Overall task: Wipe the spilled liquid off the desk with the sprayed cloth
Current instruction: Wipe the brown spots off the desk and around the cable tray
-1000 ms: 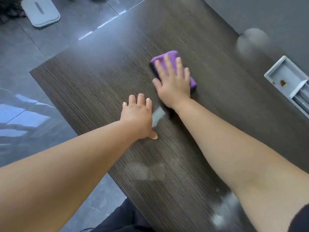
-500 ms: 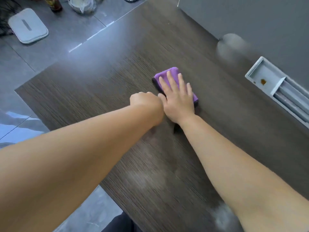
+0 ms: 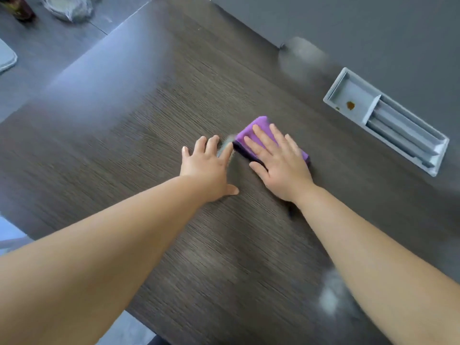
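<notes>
Pressing flat, the right hand [image 3: 281,160] covers the cloth [image 3: 251,131]; left hand [image 3: 207,165] splayed beside it, mid-desk [image 3: 124,150].

Head view, steeply down onto desk [image 3: 174,108]

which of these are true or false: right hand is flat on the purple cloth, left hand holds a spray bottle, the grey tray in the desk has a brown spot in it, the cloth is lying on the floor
1. The right hand lies flat on the purple cloth. True.
2. The left hand holds a spray bottle. False: it holds nothing and rests spread on the desk.
3. The grey tray has a brown spot in it. True.
4. The cloth lies on the floor. False: it lies on the desk.
</notes>
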Demonstrator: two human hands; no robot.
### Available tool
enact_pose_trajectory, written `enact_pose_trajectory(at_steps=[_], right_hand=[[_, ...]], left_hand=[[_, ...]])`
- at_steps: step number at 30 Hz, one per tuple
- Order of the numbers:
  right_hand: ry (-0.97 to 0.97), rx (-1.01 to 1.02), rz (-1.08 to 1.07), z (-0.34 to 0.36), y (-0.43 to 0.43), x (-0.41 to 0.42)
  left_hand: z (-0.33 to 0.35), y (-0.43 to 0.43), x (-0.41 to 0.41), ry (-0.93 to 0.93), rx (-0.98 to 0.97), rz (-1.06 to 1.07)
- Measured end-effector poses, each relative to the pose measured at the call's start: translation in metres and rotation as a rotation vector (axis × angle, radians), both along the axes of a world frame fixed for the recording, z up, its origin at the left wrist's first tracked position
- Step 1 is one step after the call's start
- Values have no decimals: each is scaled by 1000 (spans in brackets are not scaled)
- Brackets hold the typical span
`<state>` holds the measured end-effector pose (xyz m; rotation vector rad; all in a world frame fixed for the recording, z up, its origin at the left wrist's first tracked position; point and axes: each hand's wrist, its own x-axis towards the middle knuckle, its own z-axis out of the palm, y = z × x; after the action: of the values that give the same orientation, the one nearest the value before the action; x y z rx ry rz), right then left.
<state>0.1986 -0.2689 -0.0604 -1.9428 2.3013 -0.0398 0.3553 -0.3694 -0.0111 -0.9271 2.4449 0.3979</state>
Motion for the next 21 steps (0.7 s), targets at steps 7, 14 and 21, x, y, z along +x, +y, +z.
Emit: enact_pose_trajectory(at_steps=[7, 14, 21], right_hand=[[-17, 40, -746, 6, -44, -34], [-20, -16, -60, 0, -51, -43], [-65, 51, -621, 8, -113, -49]], left_hand=[[8, -3, -12, -47, 20, 15], [6, -4, -12, -77, 1, -12], [8, -4, -17, -76, 14, 10]])
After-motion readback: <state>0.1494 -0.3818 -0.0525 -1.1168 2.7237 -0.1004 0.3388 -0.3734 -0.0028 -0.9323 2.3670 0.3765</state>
